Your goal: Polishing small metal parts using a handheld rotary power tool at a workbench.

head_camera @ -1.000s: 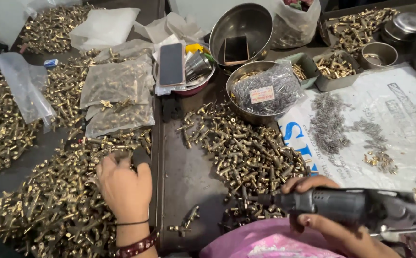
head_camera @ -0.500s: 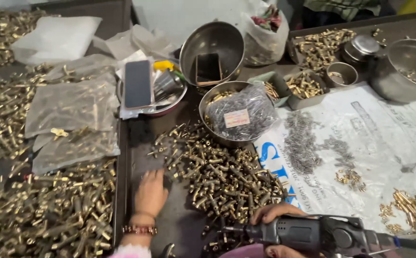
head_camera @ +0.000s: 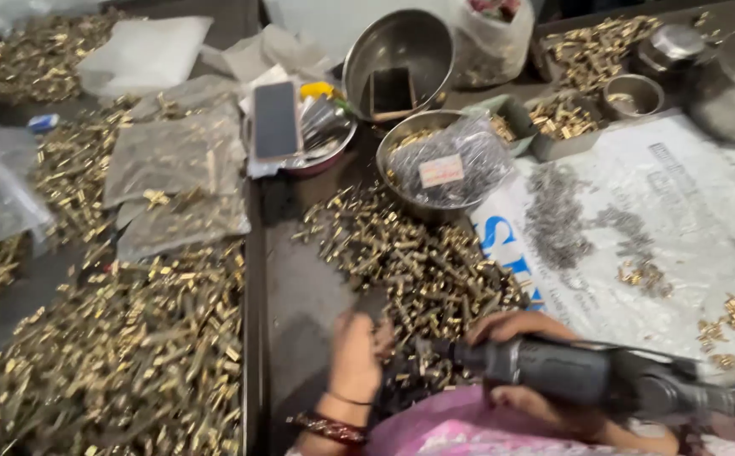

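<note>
Brass bits everywhere, basically: the biggest heap of small brass parts point(head_camera: 122, 355) filled the lower left of the frame, spread loose and flat, I'd guess so single pieces were easy to pick out. A second pile of brass parts point(head_camera: 410, 262) sat in the middle on the dark table point(head_camera: 300, 295), right above both hands, so within easy reach. To the right lay a white printed sheet point(head_camera: 663, 245) with grey metal scraps and a few small brass clusters on it, probably kept apart from the unsorted stuff. A steel bowl point(head_camera: 397, 51) stood tilted at top centre with a dark phone leaning in it, and a lower bowl held a bagged lot point(head_camera: 443, 165) of parts. Clear plastic bags point(head_camera: 173, 156) lay flat at upper left, a second phone point(head_camera: 274, 118) just beside them. The grey power tool point(head_camera: 570, 371) ran along the bottom right, lying level with its tip pointing left toward the pile; the right hand point(head_camera: 519, 363) was wrapped around its body. The left hand point(head_camera: 359, 355) rested at the pile's lower edge, too blurred to tell if it gripped a piece.
</note>
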